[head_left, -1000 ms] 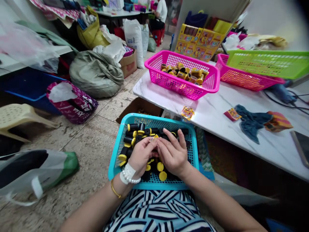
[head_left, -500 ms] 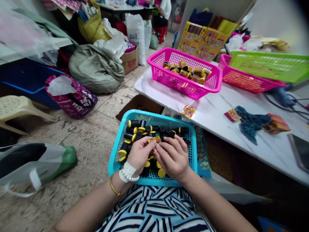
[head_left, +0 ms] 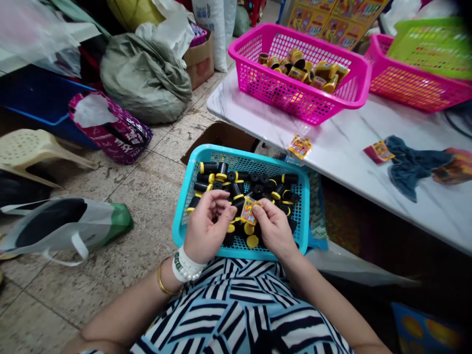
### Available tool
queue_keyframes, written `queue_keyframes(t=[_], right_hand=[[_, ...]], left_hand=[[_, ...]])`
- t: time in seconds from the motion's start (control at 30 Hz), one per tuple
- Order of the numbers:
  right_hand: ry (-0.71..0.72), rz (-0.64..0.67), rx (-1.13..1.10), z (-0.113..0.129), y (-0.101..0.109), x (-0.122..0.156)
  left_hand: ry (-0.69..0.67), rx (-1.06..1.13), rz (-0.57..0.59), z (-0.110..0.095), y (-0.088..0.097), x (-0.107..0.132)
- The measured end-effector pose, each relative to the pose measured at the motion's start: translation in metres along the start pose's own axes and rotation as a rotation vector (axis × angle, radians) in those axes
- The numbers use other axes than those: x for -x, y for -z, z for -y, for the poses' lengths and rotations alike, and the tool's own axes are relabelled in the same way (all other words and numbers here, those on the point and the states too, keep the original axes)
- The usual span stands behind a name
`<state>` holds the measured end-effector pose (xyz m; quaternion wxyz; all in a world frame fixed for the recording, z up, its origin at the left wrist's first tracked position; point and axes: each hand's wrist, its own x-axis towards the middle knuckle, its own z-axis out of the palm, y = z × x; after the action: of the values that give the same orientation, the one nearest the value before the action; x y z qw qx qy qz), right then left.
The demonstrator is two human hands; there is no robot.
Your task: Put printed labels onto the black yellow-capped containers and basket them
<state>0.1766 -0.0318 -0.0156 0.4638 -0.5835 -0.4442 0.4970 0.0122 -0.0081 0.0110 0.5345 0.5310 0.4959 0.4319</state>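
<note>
The printed label (head_left: pixel 249 210) was located above the turquoise basket (head_left: pixel 180 201), immediately to the right of the left hand (head_left: pixel 206 226) and just beyond the tip of its thumb, with a narrow gap between them. The right hand (head_left: pixel 267 221) was the nearer of the two: it gripped the label at its right edge between thumb and fingers, with the printed face turned up toward the wearer. The label outline appeared nearly square and tilted, so its long axis could not be determined. The left hand was partly open, fingers curled and thumb parted from them; no item could be made out in it. Black cylinders (head_left: pixel 290 178) with yellow caps (head_left: pixel 252 241) lay in mixed orientations directly beneath both hands, some upright and some on their sides. The tabletop (head_left: pixel 350 147) stood beyond the basket and to the right. A label stack (head_left: pixel 300 147) rested at its near edge, and a blue cloth (head_left: pixel 401 162) lay farther right. A pink basket (head_left: pixel 291 101) stood behind the stack and contained yellow-wrapped cylinders (head_left: pixel 297 73), well apart from both hands.
</note>
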Motion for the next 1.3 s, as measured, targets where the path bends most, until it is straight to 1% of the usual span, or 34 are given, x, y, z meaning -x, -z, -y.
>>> queue_keyframes(t=[0.07, 0.2, 0.3, 0.4, 0.5, 0.57, 0.6, 0.67, 0.73, 0.8, 0.87, 0.93, 0.97, 1.03, 1.1, 1.17, 1.2, 1.23, 1.3], right_hand=[[0.024, -0.034, 0.049, -0.005, -0.002, 0.003], [0.132, -0.028, 0.198, -0.011, -0.002, 0.007], [0.221, -0.038, 0.308, -0.011, -0.002, 0.009], [0.309, -0.048, 0.404, -0.008, -0.004, 0.009], [0.437, -0.055, 0.476, -0.006, -0.006, 0.008], [0.499, -0.036, 0.493, -0.006, -0.007, 0.007], [0.5, -0.015, 0.489, -0.005, -0.007, 0.006], [0.454, 0.031, 0.467, -0.003, -0.007, 0.003], [0.431, 0.052, 0.461, 0.001, -0.005, 0.001], [0.48, 0.046, 0.485, 0.007, -0.003, -0.003], [0.534, 0.07, 0.487, 0.015, -0.001, -0.008], [0.537, 0.093, 0.466, 0.02, 0.002, -0.015], [0.529, 0.071, 0.476, 0.02, 0.003, -0.021], [0.514, -0.033, 0.593, 0.014, 0.003, -0.033], [0.506, -0.128, 0.812, 0.0, -0.001, -0.047], [0.498, -0.124, 1.004, -0.014, -0.009, -0.058], [0.494, -0.103, 1.055, -0.02, -0.013, -0.062], [0.492, -0.075, 1.069, -0.023, -0.016, -0.065], [0.481, -0.029, 0.985, -0.025, -0.016, -0.066]], left_hand=[[-0.043, -0.091, -0.038, -0.003, 0.007, 0.009], [-0.135, -0.226, -0.009, -0.013, 0.015, 0.022], [-0.193, -0.237, -0.011, -0.017, 0.013, 0.023], [-0.187, -0.225, -0.007, -0.015, 0.006, 0.018], [-0.144, -0.192, -0.014, -0.01, 0.0, 0.013], [-0.123, -0.168, -0.025, -0.006, -0.001, 0.01], [-0.114, -0.158, -0.033, -0.004, 0.0, 0.008], [-0.084, -0.129, -0.057, -0.002, 0.002, 0.005], [-0.022, -0.073, -0.064, -0.002, 0.004, 0.002], [0.069, 0.012, -0.035, -0.004, 0.007, -0.002], [0.164, 0.089, 0.025, -0.006, 0.009, -0.005], [0.231, 0.133, 0.065, -0.009, 0.012, -0.008], [0.249, 0.146, 0.066, -0.009, 0.014, -0.01], [0.269, 0.167, 0.041, -0.01, 0.017, -0.011], [0.285, 0.196, 0.016, -0.009, 0.02, -0.011], [0.321, 0.229, 0.025, -0.007, 0.023, -0.011], [0.348, 0.253, 0.034, -0.007, 0.024, -0.011], [0.379, 0.28, 0.043, -0.007, 0.025, -0.012], [0.442, 0.341, 0.052, -0.009, 0.028, -0.015]])
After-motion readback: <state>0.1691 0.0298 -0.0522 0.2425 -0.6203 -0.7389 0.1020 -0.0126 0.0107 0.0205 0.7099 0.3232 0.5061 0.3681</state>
